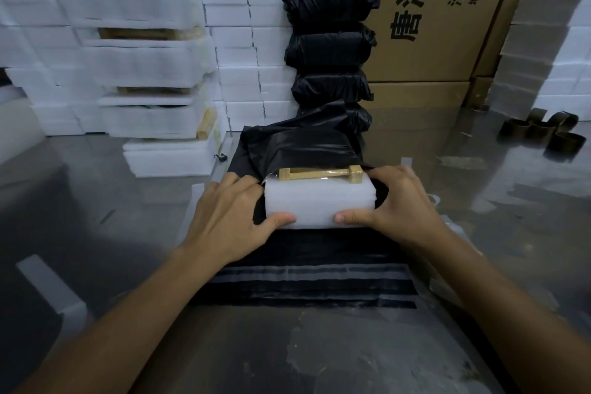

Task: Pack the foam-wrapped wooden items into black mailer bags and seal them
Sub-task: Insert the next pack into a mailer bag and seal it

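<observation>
Shiny metal worktop [80, 195] right up front, with a flat pile of black mailer bags [303, 285] on it. On top sits the foam-wrapped wooden item [318, 203], half inside an open bag [297, 144]. Left hand [230, 217] and right hand [396, 201] each have a grip clamped round its ends. Four sealed bags [329, 41] are stacked behind.

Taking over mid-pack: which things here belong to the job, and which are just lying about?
In the job: left hand, right hand, foam-wrapped item, open black mailer bag, sealed black packs, waiting foam-wrapped stock.
Lying about: cardboard boxes, empty tape cores.
</observation>
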`<state>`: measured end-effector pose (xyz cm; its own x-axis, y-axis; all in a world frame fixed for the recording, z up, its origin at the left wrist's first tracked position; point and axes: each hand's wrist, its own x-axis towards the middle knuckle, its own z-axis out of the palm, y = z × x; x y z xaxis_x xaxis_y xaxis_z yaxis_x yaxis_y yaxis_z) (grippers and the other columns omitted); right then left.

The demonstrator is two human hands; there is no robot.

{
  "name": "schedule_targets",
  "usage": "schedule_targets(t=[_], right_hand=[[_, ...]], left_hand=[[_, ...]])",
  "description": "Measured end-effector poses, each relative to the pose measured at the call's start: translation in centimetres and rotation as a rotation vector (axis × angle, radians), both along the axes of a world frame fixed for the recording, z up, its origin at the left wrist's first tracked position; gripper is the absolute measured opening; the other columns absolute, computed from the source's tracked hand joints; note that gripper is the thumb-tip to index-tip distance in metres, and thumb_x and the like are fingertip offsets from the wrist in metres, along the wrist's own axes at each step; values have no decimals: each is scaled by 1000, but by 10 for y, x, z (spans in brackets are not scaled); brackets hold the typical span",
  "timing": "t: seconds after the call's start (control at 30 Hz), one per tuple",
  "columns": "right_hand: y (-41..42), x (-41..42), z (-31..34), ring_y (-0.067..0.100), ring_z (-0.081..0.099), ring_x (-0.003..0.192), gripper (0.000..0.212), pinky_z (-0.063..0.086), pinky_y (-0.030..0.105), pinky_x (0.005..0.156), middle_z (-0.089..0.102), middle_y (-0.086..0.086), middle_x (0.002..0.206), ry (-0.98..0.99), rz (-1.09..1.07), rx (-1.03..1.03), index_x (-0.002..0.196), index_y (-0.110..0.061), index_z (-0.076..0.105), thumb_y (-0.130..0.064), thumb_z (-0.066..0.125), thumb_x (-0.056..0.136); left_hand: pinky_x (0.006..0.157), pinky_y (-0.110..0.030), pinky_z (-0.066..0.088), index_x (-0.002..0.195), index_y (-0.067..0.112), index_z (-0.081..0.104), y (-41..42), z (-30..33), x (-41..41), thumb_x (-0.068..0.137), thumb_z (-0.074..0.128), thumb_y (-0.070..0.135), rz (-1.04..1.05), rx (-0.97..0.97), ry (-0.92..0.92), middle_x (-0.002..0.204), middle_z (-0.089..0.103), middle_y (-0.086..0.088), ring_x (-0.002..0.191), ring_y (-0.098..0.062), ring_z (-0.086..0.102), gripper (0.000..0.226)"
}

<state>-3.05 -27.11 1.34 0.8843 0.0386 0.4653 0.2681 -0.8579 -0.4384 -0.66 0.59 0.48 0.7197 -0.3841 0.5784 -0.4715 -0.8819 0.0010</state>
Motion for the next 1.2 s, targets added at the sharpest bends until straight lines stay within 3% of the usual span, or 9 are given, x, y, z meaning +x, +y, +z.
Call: schedule_targets(t=[0.13,0.23,0.37,0.57,0.67,0.8,0.93,1.03,1.2], right_hand=[[-4,4,-3,17,13,138,127,18,47,110,27,-1,157,123,-129,-285,144,-37,43,-109,34,40],[0,6,-2,20,3,151,135,7,51,119,23,0,162,283,-101,-328,151,-34,34,-108,38,38],[3,4,-2,16,64,96,90,53,25,77,70,-2,102,208,-9,3,109,-17,70,-83,73,48],[16,3,2,13,51,46,74,44,35,51,53,2,43,-19,-128,107,46,-8,53,-82,65,45],[26,1,-6,18,54,46,77,49,39,54,55,6,42,-66,-162,55,46,-2,54,-76,71,56],[32,1,-12,15,57,49,65,53,41,54,56,2,44,-31,-226,81,47,-8,57,-65,84,59],[30,-4,-19,9,56,72,61,44,29,58,58,-11,83,-87,-194,178,84,-29,42,-60,87,57],[30,-3,-14,14,43,126,114,43,30,98,36,-7,139,-4,-23,385,142,-43,22,-65,87,52],[42,-7,-6,30,25,146,115,36,52,110,16,7,162,-129,-18,-21,157,-34,20,-59,84,64]], left_hand=[[93,-42,32,140,32,41,2,-7,5,58,8,101,162,215,324,135,45,2,121,-21,37,112],[94,-45,32,141,32,40,-2,-10,7,66,8,97,103,216,356,137,51,6,119,-20,44,104],[83,-39,36,102,22,62,-7,-7,6,74,11,88,38,142,228,95,66,1,92,-21,58,88],[57,-33,36,57,13,66,-8,0,1,86,37,73,77,-68,51,48,56,-3,51,-21,52,72],[43,-27,32,41,14,46,-13,-1,-6,81,78,41,17,-146,-30,35,41,-2,36,-18,37,58],[38,-24,27,41,19,33,-14,-1,-8,69,88,36,22,-125,-41,33,34,1,32,-17,33,64],[42,-30,42,52,12,53,-9,-9,-9,67,86,43,46,-138,-12,46,52,-2,44,-22,52,48],[49,-28,37,59,13,50,-11,-7,-12,66,86,46,63,-152,61,56,58,-6,55,-26,57,49],[59,-35,38,62,8,61,-28,7,-21,67,84,41,-68,34,-228,59,55,-8,62,-28,53,41]])
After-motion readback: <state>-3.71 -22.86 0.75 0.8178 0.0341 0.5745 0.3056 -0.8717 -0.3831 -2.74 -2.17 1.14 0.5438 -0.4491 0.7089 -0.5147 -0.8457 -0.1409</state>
